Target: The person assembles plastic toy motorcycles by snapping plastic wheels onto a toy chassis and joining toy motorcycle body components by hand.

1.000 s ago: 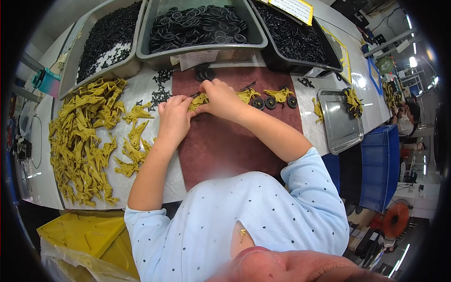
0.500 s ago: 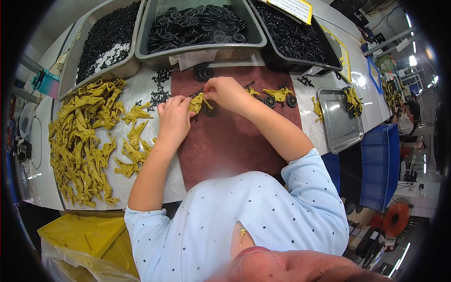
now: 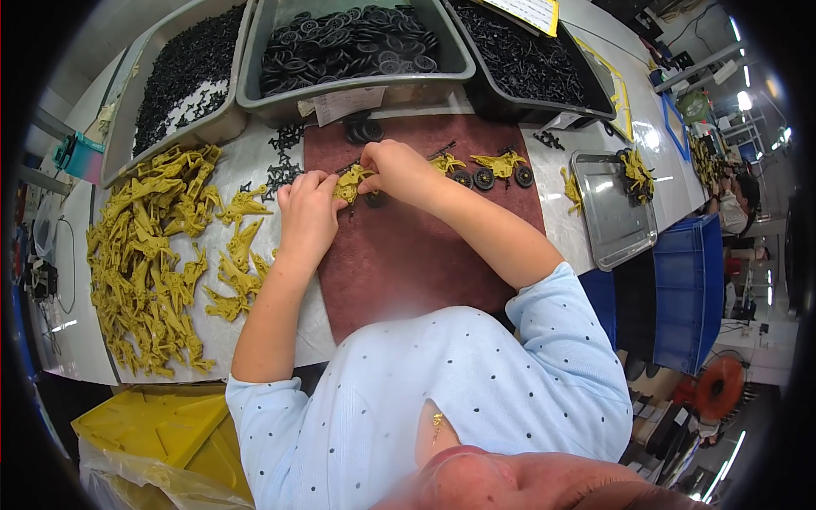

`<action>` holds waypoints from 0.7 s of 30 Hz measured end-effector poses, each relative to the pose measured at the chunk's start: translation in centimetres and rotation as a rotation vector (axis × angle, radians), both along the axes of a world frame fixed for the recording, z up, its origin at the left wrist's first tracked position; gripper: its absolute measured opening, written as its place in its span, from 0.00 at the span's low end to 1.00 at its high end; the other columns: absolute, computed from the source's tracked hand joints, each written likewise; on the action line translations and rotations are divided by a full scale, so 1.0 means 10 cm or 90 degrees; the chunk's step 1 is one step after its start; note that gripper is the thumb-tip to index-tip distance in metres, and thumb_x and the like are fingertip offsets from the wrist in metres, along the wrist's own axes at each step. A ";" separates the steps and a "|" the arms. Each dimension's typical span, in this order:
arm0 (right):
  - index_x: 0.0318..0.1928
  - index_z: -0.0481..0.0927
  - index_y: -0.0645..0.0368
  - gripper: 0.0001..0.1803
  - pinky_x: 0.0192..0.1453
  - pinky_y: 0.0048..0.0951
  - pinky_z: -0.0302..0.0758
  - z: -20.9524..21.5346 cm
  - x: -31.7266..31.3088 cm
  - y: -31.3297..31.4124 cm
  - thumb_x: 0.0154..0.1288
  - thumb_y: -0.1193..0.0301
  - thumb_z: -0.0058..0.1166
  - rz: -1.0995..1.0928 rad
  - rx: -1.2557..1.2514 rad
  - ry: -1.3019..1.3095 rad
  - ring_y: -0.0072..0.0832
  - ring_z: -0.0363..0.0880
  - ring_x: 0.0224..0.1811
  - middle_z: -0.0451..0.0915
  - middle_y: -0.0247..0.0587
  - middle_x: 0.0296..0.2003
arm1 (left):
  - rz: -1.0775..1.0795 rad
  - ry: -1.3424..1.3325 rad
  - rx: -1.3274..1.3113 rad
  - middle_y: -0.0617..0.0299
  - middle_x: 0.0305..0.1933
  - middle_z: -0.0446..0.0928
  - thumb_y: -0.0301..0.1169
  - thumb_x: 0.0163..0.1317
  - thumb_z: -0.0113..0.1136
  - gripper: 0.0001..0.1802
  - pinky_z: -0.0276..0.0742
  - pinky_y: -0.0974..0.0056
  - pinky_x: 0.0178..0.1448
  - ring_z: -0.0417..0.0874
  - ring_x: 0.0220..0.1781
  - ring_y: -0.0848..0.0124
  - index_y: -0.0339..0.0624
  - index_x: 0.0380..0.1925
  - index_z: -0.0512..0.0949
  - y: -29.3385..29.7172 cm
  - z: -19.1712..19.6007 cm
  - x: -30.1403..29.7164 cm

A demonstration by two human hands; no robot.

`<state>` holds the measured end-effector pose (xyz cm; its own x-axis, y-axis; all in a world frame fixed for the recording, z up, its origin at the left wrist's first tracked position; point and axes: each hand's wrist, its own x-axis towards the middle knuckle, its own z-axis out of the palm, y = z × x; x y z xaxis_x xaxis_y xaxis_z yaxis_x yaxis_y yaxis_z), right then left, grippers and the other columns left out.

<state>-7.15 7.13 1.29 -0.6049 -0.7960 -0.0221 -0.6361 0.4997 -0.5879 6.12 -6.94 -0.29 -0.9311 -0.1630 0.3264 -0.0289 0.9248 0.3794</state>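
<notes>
Both of my hands meet over a dark red mat (image 3: 408, 255). Between them is a yellow toy motorcycle body (image 3: 350, 182) with a black wheel under it. My left hand (image 3: 308, 212) grips its left end and my right hand (image 3: 398, 172) pinches it from the right. To the right on the mat stand two assembled yellow motorcycles (image 3: 484, 166) with black wheels. A large heap of yellow motorcycle bodies (image 3: 153, 255) lies to my left on the white table.
Three bins stand along the far edge: black small parts (image 3: 174, 81), black wheels (image 3: 348, 42), more black parts (image 3: 527, 59). A metal tray (image 3: 608, 212) with yellow pieces sits right. A blue crate (image 3: 684, 289) and a yellow bin (image 3: 161, 425) are below the table.
My hands have shifted slightly with the yellow body, the right hand drawing back from the assembled motorcycles toward the left hand. The rest stays put.
</notes>
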 end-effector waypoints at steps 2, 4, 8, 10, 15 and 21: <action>0.39 0.78 0.64 0.22 0.46 0.37 0.74 -0.03 0.01 0.01 0.47 0.64 0.70 0.002 0.002 0.015 0.43 0.78 0.42 0.80 0.50 0.37 | -0.008 -0.004 0.008 0.59 0.44 0.77 0.28 0.49 0.67 0.19 0.61 0.56 0.56 0.75 0.50 0.63 0.39 0.44 0.80 -0.01 0.00 0.00; 0.39 0.78 0.64 0.22 0.46 0.38 0.74 -0.02 0.01 0.01 0.47 0.64 0.70 0.002 0.005 0.030 0.44 0.78 0.42 0.79 0.50 0.37 | -0.018 -0.009 0.016 0.59 0.45 0.77 0.28 0.49 0.67 0.19 0.62 0.57 0.55 0.75 0.50 0.62 0.39 0.44 0.80 -0.01 -0.01 -0.01; 0.40 0.78 0.64 0.22 0.46 0.37 0.74 0.05 -0.03 0.00 0.49 0.64 0.69 0.011 0.027 -0.016 0.43 0.79 0.42 0.80 0.50 0.37 | -0.011 0.004 0.008 0.59 0.43 0.77 0.28 0.48 0.68 0.20 0.62 0.57 0.55 0.76 0.49 0.62 0.39 0.44 0.80 0.00 -0.03 -0.01; 0.41 0.79 0.64 0.22 0.46 0.37 0.74 0.06 -0.06 0.01 0.49 0.63 0.69 0.012 0.025 -0.037 0.43 0.79 0.42 0.80 0.50 0.36 | -0.013 0.005 0.011 0.59 0.43 0.77 0.28 0.48 0.68 0.20 0.63 0.58 0.55 0.76 0.48 0.62 0.39 0.44 0.80 0.00 -0.02 -0.01; 0.40 0.79 0.64 0.24 0.44 0.37 0.74 0.13 -0.07 0.01 0.48 0.60 0.70 -0.001 0.045 -0.091 0.43 0.80 0.40 0.81 0.50 0.35 | -0.022 0.016 0.000 0.60 0.39 0.77 0.27 0.47 0.68 0.18 0.64 0.58 0.53 0.76 0.46 0.63 0.38 0.42 0.81 0.00 -0.01 -0.01; 0.47 0.70 0.65 0.38 0.51 0.42 0.75 0.11 0.11 -0.13 0.43 0.54 0.73 -0.057 0.092 -0.003 0.52 0.76 0.49 0.75 0.58 0.47 | -0.001 0.049 -0.023 0.60 0.36 0.76 0.27 0.48 0.66 0.17 0.64 0.58 0.51 0.76 0.44 0.63 0.38 0.41 0.81 0.04 -0.10 -0.02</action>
<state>-6.03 5.79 2.36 -0.6731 -0.7271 -0.1356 -0.5821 0.6338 -0.5093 5.92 -6.52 -1.26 -0.9030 -0.1489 0.4031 0.0005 0.9377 0.3475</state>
